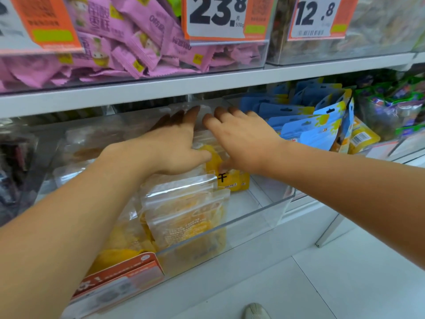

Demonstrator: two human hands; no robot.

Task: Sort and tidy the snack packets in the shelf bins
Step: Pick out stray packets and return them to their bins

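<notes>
Both hands reach into a clear plastic bin (259, 212) on the lower shelf. The bin holds clear zip bags of yellow dried fruit (184, 212), standing in a row at its front left. My left hand (174, 146) lies flat with straight fingers on the bags further back. My right hand (239, 139) rests beside it, fingers spread over the same bags, its thumb touching a yellow packet (232, 180) with black print. The packets under the palms are mostly hidden.
Blue-and-yellow hanging packets (308, 125) fill the bin to the right, with green and purple packets (391, 104) beyond. Pink packets (128, 42) fill the upper bin behind price tags (216, 17). An orange label (119, 282) hangs on the bin front. A shoe (256, 311) shows on the white floor.
</notes>
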